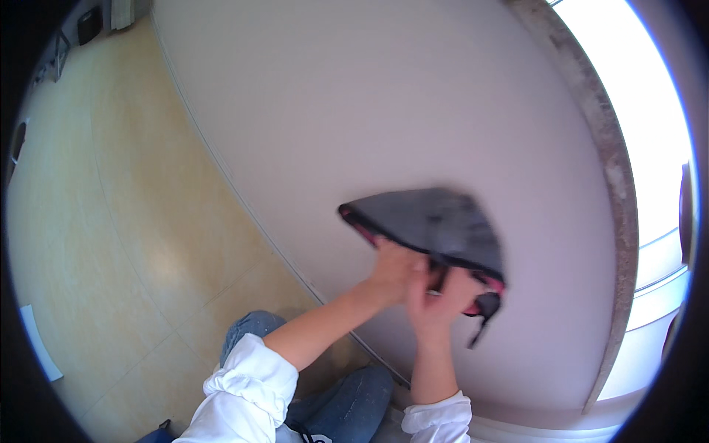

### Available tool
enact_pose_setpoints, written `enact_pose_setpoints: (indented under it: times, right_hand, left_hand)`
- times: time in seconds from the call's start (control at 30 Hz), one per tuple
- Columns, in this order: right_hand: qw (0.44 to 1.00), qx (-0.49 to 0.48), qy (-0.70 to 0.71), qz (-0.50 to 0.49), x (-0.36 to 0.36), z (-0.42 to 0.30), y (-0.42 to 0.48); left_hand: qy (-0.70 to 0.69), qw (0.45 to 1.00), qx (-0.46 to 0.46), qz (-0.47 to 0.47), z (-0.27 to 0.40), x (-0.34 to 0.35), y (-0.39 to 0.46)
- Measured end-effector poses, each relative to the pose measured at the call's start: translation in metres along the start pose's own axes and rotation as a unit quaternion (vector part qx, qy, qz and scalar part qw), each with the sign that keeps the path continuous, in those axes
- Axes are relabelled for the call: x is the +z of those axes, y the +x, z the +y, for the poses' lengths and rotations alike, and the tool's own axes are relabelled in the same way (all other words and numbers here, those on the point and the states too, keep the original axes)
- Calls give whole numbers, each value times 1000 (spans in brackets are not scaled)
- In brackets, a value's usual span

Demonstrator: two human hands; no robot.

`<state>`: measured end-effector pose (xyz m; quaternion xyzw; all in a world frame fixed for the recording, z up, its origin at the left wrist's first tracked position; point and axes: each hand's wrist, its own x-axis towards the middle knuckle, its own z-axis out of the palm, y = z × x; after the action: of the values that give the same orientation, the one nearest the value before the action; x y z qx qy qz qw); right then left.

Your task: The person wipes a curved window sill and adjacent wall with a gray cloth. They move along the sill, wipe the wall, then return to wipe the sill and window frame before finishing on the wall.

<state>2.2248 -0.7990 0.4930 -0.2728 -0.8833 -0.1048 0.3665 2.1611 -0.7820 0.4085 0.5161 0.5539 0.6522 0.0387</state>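
Note:
A grey soft fabric item with black trim, perhaps a pouch or a bag, is held up before the pale wall. It shows a pink-red lining along its lower rim, and motion blurs it. My left hand grips the near rim, its fingers partly hidden inside the opening. Close beside it, my right hand holds the right part of the same rim, thumb raised toward the left hand. A black strap dangles by my right hand from a dark end piece.
The pale wall meets the yellowish tiled floor on the left. A brown stone sill borders a bright window at right. My jeans-clad knees are at the bottom. A white sheet-like thing lies far left.

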Motion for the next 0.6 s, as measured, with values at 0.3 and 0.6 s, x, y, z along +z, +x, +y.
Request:
enact_pose_setpoints:
  times: [0.3, 0.6]
  right_hand:
    - [962, -146, -145, 181, -21, -17, 150]
    - [966, -233, 77, -85, 61, -98, 154]
  left_hand:
    - [172, 965, 148, 134, 39, -40, 138]
    - [-7, 939, -209, 273, 2, -104, 95]
